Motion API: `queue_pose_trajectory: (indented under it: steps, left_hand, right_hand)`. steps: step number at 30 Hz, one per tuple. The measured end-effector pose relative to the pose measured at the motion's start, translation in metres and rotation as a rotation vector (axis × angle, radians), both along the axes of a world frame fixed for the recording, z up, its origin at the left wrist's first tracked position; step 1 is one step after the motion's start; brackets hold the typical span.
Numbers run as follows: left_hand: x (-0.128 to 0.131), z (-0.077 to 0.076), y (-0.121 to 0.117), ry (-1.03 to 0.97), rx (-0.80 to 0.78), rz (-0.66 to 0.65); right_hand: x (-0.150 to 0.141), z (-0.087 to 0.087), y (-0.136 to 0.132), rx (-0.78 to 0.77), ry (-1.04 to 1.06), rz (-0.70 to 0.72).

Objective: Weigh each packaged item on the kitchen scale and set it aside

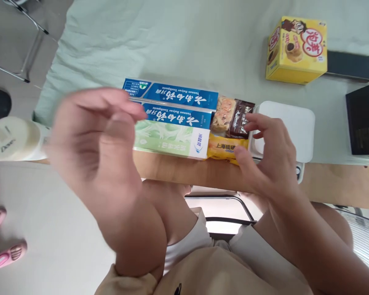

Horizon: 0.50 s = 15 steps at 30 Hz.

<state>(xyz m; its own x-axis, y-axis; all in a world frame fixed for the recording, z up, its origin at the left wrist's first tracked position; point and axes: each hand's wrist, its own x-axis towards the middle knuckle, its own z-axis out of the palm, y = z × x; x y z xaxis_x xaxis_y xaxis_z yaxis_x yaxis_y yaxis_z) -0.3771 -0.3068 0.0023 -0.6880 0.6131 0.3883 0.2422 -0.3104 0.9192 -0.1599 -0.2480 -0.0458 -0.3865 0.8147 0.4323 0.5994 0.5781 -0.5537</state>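
Observation:
My left hand (95, 143) hangs in the air over the table's left end, blurred, fingers loosely curled with nothing in them. It hides the left ends of two blue toothpaste boxes (178, 96) and a green-and-white toothpaste box (169, 139) lying side by side. My right hand (270, 159) rests at the right end of the row, its spread fingers touching a dark brown snack packet (240, 116) and a yellow soap packet (223, 148). An orange-patterned snack packet (224, 112) lies beside the brown one. A white rectangular container (295, 123) lies under my right hand.
A yellow snack box (297, 49) stands at the back right, with a dark flat case (350, 65) behind it and a black box (361, 121) at the right edge. A white jar lid (10, 137) sits at the left. The pale green cloth (172, 41) covers the table.

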Motion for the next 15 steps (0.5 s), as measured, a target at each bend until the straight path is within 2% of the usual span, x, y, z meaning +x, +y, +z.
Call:
queue_pose_trajectory:
  steps: [2, 5, 7, 10, 12, 15]
  left_hand:
    - [0.018, 0.001, -0.002, -0.063, -0.036, -0.259]
    - [0.057, 0.002, -0.005, -0.171, -0.197, -0.739]
    - [0.087, 0.0, -0.002, -0.19, -0.323, -0.931]
    - [0.126, -0.006, 0.014, -0.221, -0.508, -0.995]
    - [0.145, -0.008, 0.035, -0.254, -0.598, -0.952]
    - [0.164, -0.006, 0.083, -0.259, -0.679, -0.838]
  right_hand:
    - [0.021, 0.002, 0.012, -0.062, 0.078, -0.026]
    - [0.06, 0.004, 0.035, -0.144, 0.276, -0.143]
    - [0.085, 0.004, 0.053, -0.16, 0.438, -0.251]
    - [0.111, 0.001, 0.08, -0.213, 0.595, -0.36]
    - [0.121, -0.003, 0.094, -0.298, 0.608, -0.405]
    - [0.13, -0.011, 0.111, -0.456, 0.619, -0.404]
